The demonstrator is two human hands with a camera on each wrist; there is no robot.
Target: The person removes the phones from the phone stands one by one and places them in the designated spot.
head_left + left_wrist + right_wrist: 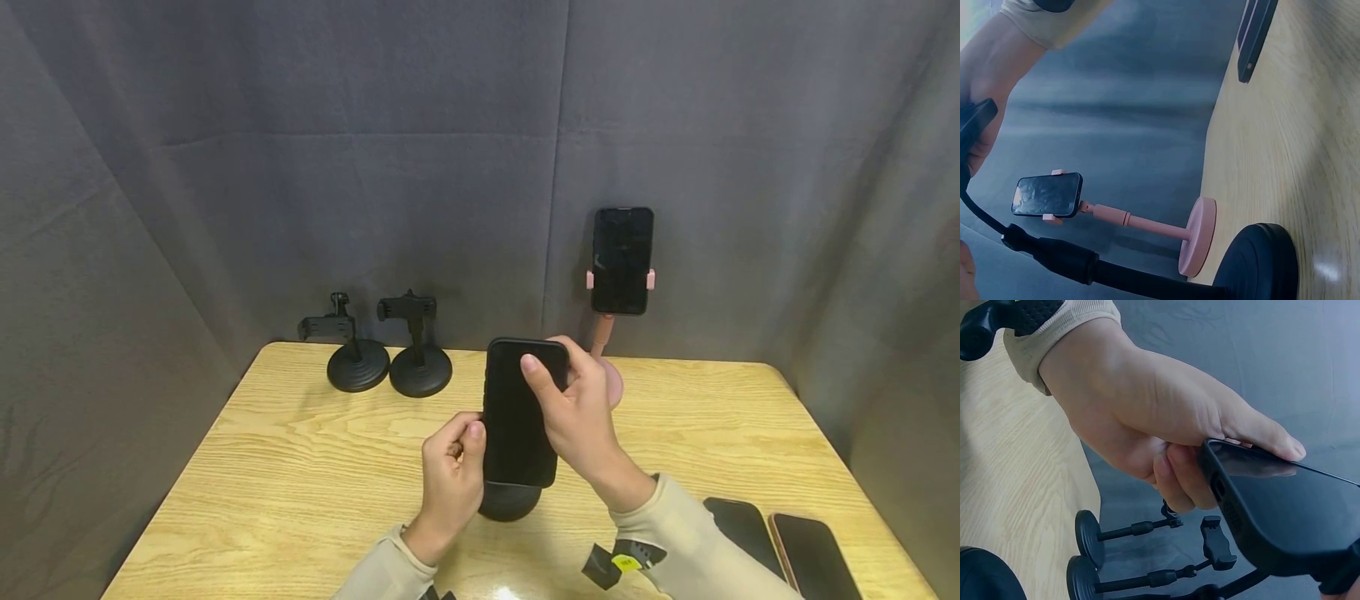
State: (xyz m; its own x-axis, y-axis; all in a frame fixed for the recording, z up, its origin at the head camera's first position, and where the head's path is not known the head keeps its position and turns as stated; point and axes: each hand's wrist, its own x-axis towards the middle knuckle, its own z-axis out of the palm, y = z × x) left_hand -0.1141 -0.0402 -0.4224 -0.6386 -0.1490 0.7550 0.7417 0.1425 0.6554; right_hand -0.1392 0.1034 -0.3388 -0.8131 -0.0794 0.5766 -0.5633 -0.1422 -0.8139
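Observation:
A black smartphone (517, 417) stands upright, screen facing me, in front of a black phone stand whose round base (510, 502) shows below it. My right hand (581, 408) grips the phone's upper right side, thumb over the screen and fingers behind. At the phone's left edge, my left hand (453, 467) has its thumb and curled fingers on the stand's clamp (1338, 575), which is mostly hidden in the head view. The stand's neck (1060, 256) rises from its base to behind the phone in the left wrist view.
A pink stand (602, 337) holds another phone (622, 260) at the back right. Two black phone stands (357, 365) (420, 370) stand at the back left. Two phones (746, 529) (813, 554) lie at the front right of the wooden table (300, 467). Grey curtains (375, 167) surround it.

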